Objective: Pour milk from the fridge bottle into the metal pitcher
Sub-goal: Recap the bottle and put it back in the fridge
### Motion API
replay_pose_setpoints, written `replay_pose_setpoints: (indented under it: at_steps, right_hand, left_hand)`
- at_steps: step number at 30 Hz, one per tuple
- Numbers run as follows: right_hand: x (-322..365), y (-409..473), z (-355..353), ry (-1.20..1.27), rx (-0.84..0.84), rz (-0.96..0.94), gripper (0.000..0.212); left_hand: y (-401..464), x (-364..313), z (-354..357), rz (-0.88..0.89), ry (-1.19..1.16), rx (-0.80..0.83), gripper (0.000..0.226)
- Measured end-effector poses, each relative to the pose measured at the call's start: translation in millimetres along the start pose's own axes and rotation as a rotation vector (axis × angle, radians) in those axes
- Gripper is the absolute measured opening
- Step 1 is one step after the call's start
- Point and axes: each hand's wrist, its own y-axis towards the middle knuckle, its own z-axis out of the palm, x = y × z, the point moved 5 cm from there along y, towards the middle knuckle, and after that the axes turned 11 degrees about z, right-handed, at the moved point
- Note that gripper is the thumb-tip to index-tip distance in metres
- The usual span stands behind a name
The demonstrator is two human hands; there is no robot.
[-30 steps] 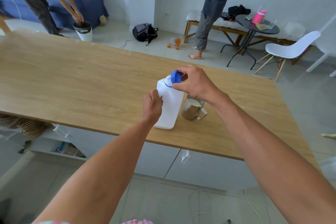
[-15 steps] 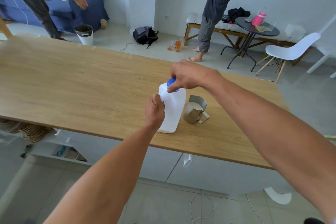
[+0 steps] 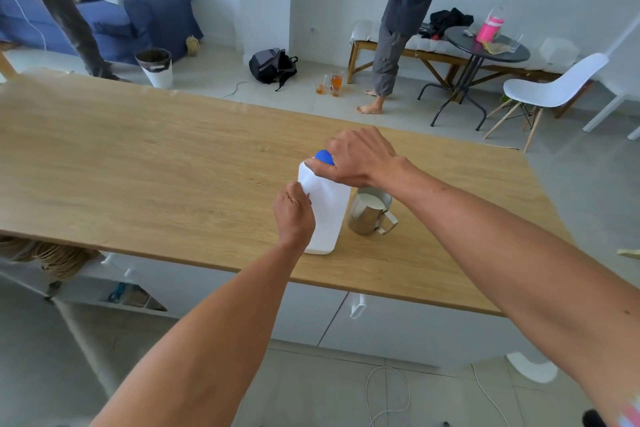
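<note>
A white plastic milk bottle (image 3: 329,211) stands upright on the wooden table (image 3: 156,166) near its front edge. My left hand (image 3: 293,215) grips the bottle's left side. My right hand (image 3: 356,158) is closed over the blue cap (image 3: 323,157) on the bottle's neck. Just right of the bottle sits the metal pitcher (image 3: 369,213), handle toward me, with white milk visible inside it.
Two people stand beyond the table, one by a blue sofa (image 3: 138,10), one by a wooden bench (image 3: 433,52). On the floor are a white bin (image 3: 156,68), a black backpack (image 3: 273,64) and glasses (image 3: 332,83). A round dark table (image 3: 485,48) and white chair (image 3: 550,87) are at right.
My right hand brought the blue cap down onto the bottle's neck and now covers it. My left hand stays on the bottle. The person at left straightened up from the bin.
</note>
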Motion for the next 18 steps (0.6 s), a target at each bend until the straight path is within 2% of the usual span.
replay_pose_setpoints:
  at_steps: [6,12,18]
  right_hand:
    - [5.4,-1.2,2.1,0.118,-0.002,0.198,0.062]
    - [10.1,1.3,6.1,0.135,0.044,0.329,0.057]
    - [11.3,0.2,1.9,0.167,0.051,0.394,0.055]
  left_hand:
    - [-1.6,1.1,2.1,-0.036,0.000,-0.073,0.033]
    - [-3.2,2.8,3.8,-0.108,0.001,-0.194,0.039]
    - [-1.0,3.3,3.3,-0.120,0.025,-0.181,0.040]
